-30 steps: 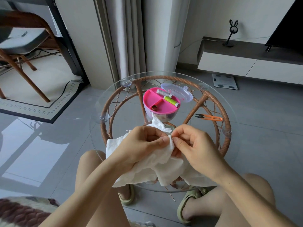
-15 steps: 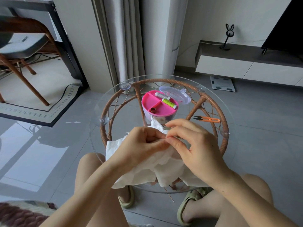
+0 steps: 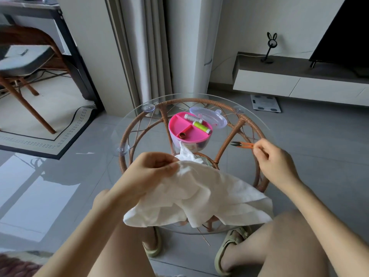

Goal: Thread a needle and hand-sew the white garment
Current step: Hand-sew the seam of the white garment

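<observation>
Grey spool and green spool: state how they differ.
The grey spool is pale and shorter; the green spool is bright yellow-green and longer. The grey spool lies farther back, the green spool nearer. Both lie on their sides in one compartment of the pink tray.

Left hand gripping; right hand out rightward, fingers curled.

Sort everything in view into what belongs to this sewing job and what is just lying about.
For the job: white garment, gripped by the left hand; orange thread snips, right hand at their handle; pink sewing box holding a white thread spool and a yellow-green thread spool; its clear lid.
Lying about: bathroom scale, rabbit-shaped ornament, television, wooden chair, rug.
</observation>
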`<action>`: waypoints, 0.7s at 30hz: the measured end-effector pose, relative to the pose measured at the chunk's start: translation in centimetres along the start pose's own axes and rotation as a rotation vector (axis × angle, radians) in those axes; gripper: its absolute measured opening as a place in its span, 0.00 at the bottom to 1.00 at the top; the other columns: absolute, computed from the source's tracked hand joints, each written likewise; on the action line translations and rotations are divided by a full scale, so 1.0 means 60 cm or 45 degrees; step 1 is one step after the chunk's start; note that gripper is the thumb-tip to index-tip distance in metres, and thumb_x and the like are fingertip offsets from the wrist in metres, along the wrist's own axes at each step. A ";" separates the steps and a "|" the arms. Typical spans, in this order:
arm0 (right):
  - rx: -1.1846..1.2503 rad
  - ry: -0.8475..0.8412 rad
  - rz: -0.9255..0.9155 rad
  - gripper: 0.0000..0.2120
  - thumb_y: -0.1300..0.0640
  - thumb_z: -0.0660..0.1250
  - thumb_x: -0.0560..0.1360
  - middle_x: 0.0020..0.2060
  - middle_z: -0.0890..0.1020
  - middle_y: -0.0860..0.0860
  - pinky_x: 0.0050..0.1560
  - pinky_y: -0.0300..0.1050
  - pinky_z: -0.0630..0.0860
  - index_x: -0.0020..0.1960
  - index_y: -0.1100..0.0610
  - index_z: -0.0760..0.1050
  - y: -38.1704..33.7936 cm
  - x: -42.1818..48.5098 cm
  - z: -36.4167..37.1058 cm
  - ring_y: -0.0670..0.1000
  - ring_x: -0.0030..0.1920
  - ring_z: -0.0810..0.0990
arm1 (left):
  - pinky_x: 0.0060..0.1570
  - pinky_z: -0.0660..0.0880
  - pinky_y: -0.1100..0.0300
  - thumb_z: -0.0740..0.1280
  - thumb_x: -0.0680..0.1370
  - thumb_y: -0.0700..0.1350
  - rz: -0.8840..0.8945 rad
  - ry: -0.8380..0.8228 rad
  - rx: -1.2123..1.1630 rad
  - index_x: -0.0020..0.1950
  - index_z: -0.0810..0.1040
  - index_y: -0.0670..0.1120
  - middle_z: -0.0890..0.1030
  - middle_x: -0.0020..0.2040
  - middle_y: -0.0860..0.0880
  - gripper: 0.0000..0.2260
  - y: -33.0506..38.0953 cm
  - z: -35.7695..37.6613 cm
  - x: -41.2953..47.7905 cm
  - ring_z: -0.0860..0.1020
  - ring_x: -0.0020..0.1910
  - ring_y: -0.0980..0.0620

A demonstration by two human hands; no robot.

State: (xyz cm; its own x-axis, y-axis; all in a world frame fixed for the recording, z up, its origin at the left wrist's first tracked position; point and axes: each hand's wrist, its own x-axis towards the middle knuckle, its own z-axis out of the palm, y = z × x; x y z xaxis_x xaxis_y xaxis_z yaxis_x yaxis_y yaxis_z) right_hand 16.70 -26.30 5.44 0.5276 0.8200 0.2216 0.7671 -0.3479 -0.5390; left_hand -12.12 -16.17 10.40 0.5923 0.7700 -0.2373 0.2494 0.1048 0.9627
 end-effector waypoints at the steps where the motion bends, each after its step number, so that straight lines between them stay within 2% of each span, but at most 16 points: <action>1: -0.185 0.002 0.136 0.07 0.61 0.58 0.79 0.34 0.79 0.56 0.33 0.48 0.65 0.43 0.54 0.70 0.031 0.008 0.009 0.60 0.35 0.75 | 0.36 0.75 0.61 0.71 0.73 0.39 -0.017 -0.010 -0.044 0.42 0.82 0.41 0.82 0.35 0.47 0.02 0.001 -0.003 0.000 0.78 0.35 0.51; 3: -0.373 0.045 0.299 0.05 0.61 0.58 0.79 0.43 0.82 0.60 0.37 0.47 0.63 0.47 0.57 0.72 0.063 0.013 0.015 0.64 0.43 0.78 | 0.33 0.75 0.64 0.67 0.76 0.36 -0.034 -0.031 -0.091 0.42 0.81 0.39 0.82 0.34 0.47 0.04 0.003 -0.005 -0.003 0.78 0.32 0.53; 5: -0.284 0.179 0.227 0.06 0.60 0.60 0.79 0.42 0.82 0.60 0.36 0.44 0.61 0.48 0.60 0.75 0.050 0.009 0.019 0.61 0.40 0.78 | 0.32 0.76 0.65 0.66 0.76 0.36 -0.029 -0.048 -0.107 0.42 0.81 0.39 0.82 0.34 0.47 0.05 0.004 -0.005 -0.004 0.78 0.32 0.53; 6: -0.173 0.233 0.116 0.08 0.58 0.61 0.78 0.37 0.82 0.56 0.33 0.42 0.61 0.47 0.60 0.76 0.026 0.002 0.020 0.58 0.35 0.77 | 0.32 0.76 0.65 0.66 0.76 0.36 -0.028 -0.054 -0.113 0.42 0.81 0.39 0.82 0.35 0.46 0.05 0.005 -0.006 -0.004 0.78 0.32 0.53; 8: 0.076 0.273 -0.172 0.09 0.53 0.62 0.75 0.30 0.75 0.41 0.28 0.36 0.61 0.44 0.57 0.77 -0.038 -0.018 0.015 0.40 0.30 0.71 | 0.32 0.76 0.65 0.66 0.76 0.36 -0.016 -0.070 -0.124 0.42 0.80 0.39 0.82 0.35 0.46 0.05 0.006 -0.005 -0.005 0.79 0.32 0.53; 10: 0.245 0.245 -0.452 0.09 0.51 0.64 0.74 0.26 0.67 0.36 0.29 0.31 0.61 0.41 0.54 0.78 -0.095 -0.040 0.009 0.39 0.27 0.68 | 0.32 0.76 0.65 0.66 0.75 0.36 -0.011 -0.088 -0.149 0.41 0.80 0.40 0.82 0.35 0.46 0.05 0.008 -0.002 -0.005 0.79 0.32 0.53; 13: 0.310 0.171 -0.693 0.08 0.53 0.67 0.73 0.29 0.65 0.32 0.33 0.27 0.61 0.41 0.56 0.81 -0.150 -0.066 0.013 0.35 0.29 0.67 | 0.31 0.76 0.64 0.67 0.74 0.38 -0.010 -0.122 -0.204 0.40 0.80 0.41 0.82 0.35 0.46 0.04 0.010 0.000 -0.008 0.79 0.31 0.53; 15: 0.264 0.162 -0.763 0.07 0.54 0.68 0.73 0.32 0.72 0.33 0.36 0.25 0.61 0.43 0.57 0.82 -0.164 -0.073 0.023 0.35 0.32 0.70 | 0.31 0.76 0.64 0.68 0.71 0.40 -0.003 -0.150 -0.227 0.39 0.81 0.41 0.81 0.35 0.45 0.03 0.012 0.000 -0.010 0.79 0.31 0.53; 17: 0.181 0.186 -0.794 0.07 0.54 0.69 0.72 0.34 0.81 0.43 0.36 0.28 0.63 0.45 0.57 0.82 -0.167 -0.074 0.034 0.41 0.34 0.75 | 0.32 0.76 0.64 0.69 0.69 0.41 0.008 -0.171 -0.240 0.38 0.82 0.43 0.82 0.35 0.45 0.03 0.014 0.000 -0.012 0.79 0.32 0.52; 21: 0.101 0.225 -0.839 0.07 0.56 0.67 0.73 0.33 0.82 0.47 0.29 0.40 0.71 0.41 0.57 0.82 -0.164 -0.069 0.041 0.48 0.32 0.79 | 0.33 0.77 0.63 0.73 0.70 0.40 0.011 -0.192 -0.233 0.38 0.82 0.43 0.82 0.36 0.45 0.02 0.016 0.000 -0.013 0.79 0.33 0.51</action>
State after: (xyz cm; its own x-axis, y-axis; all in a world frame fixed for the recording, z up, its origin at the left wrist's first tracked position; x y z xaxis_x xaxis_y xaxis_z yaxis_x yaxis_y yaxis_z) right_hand 6.06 -25.17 7.83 0.0169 0.7604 0.6492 0.9229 0.2379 -0.3027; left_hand -12.35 -16.65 11.53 0.7050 0.6700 -0.2325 0.1091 0.2215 0.9690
